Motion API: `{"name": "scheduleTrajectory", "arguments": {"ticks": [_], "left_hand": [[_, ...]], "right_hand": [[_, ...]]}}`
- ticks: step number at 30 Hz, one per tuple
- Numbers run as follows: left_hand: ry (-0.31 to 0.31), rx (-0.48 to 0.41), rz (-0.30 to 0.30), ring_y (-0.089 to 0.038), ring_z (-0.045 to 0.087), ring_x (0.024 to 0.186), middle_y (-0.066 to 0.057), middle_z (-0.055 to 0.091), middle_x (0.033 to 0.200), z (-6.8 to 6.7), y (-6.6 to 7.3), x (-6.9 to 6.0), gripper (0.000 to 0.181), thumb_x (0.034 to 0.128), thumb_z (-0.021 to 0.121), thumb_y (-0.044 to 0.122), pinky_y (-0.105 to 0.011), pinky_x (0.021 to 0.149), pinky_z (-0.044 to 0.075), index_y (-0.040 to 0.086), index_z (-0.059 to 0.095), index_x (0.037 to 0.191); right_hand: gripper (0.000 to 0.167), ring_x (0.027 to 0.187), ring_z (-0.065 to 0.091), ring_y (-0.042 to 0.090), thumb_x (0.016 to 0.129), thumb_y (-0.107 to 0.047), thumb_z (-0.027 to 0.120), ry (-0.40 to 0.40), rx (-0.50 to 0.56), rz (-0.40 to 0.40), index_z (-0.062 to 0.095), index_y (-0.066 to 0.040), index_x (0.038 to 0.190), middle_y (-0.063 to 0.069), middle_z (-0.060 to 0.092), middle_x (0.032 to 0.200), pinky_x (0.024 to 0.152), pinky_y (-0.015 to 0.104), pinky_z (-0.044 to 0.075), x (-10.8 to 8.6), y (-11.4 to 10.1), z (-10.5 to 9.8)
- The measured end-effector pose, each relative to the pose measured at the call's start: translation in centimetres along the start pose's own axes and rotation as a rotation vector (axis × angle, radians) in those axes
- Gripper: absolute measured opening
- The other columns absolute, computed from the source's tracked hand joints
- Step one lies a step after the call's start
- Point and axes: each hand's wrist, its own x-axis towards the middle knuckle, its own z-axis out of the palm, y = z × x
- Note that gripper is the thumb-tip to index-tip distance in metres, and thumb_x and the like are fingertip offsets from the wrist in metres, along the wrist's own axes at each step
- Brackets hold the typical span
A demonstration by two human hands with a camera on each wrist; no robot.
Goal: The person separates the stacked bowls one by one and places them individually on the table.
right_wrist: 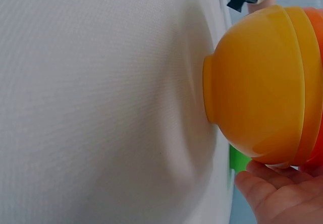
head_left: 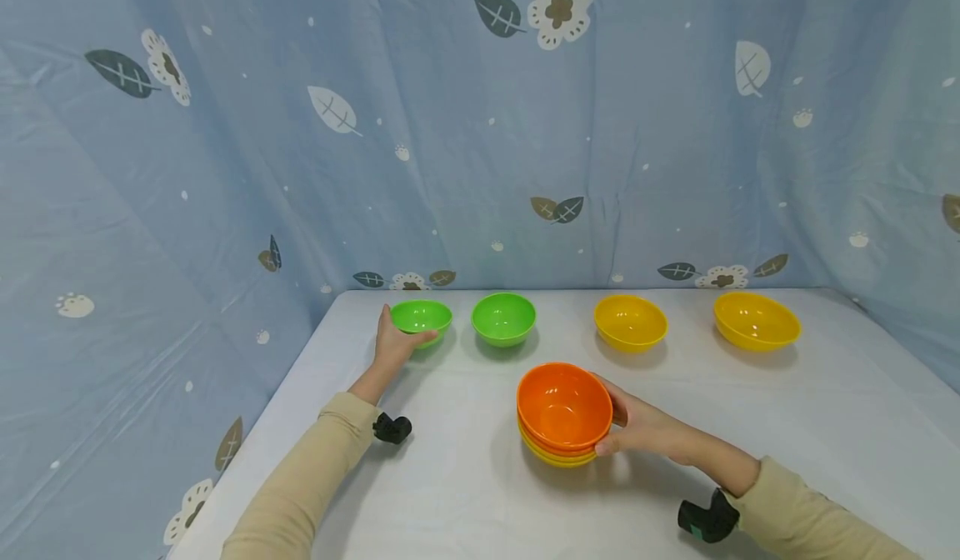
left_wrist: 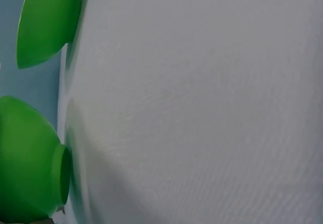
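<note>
At the back left, my left hand (head_left: pixel 393 347) holds a green bowl (head_left: pixel 422 317) by its side, thumb at the near rim. The left wrist view shows that bowl (left_wrist: pixel 25 163) from the side, its foot close to the tabletop. To its right stands a second green bowl (head_left: pixel 504 320). My right hand (head_left: pixel 636 422) grips a stack of bowls from the right, with an orange bowl (head_left: pixel 564 406) on top and yellow bowls (right_wrist: pixel 257 82) beneath. Whether the stack touches the table is hard to tell.
Two yellow bowls, one nearer the middle (head_left: pixel 630 324) and one farther right (head_left: pixel 756 322), stand along the back of the white table (head_left: pixel 450 493). A blue patterned curtain (head_left: pixel 465 127) hangs behind and to the left. Each wrist carries a small black camera.
</note>
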Motion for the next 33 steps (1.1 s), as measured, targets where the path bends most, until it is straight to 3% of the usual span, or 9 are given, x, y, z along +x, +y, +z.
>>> {"name": "scheduleTrajectory", "arguments": {"ticks": [10,18,33], "left_hand": [[-0.062,0.029,-0.027,-0.042,0.009,0.136,-0.029,0.002,0.148,-0.3,-0.4,0.4,0.115,0.0713,0.078,0.022,-0.05,0.11,0.014,-0.006,-0.008,0.143],[-0.075,0.088,-0.01,-0.043,0.011,0.135,-0.031,0.005,0.147,-0.7,-0.8,0.8,0.113,0.0711,0.078,0.021,-0.05,0.11,0.014,-0.01,-0.006,0.141],[-0.072,0.04,0.029,-0.044,0.014,0.134,-0.032,0.008,0.146,-0.8,-1.6,1.7,0.111,0.0719,0.077,0.019,-0.053,0.108,0.018,-0.01,-0.005,0.141]], "right_hand": [[0.097,0.134,0.023,0.04,0.078,-0.028,0.071,-0.001,-0.008,-0.002,0.007,0.0,0.145,0.02,0.019,0.149,0.105,0.054,0.026,-0.1,0.0,0.0],[0.097,0.133,0.023,0.041,0.079,-0.03,0.071,0.005,-0.023,-0.003,0.008,0.001,0.145,0.021,0.019,0.149,0.103,0.056,0.027,-0.2,-0.1,0.2],[0.097,0.133,0.025,0.039,0.078,-0.029,0.071,0.011,-0.011,0.009,0.008,-0.002,0.146,0.019,0.02,0.149,0.104,0.054,0.027,0.1,0.1,0.2]]}}
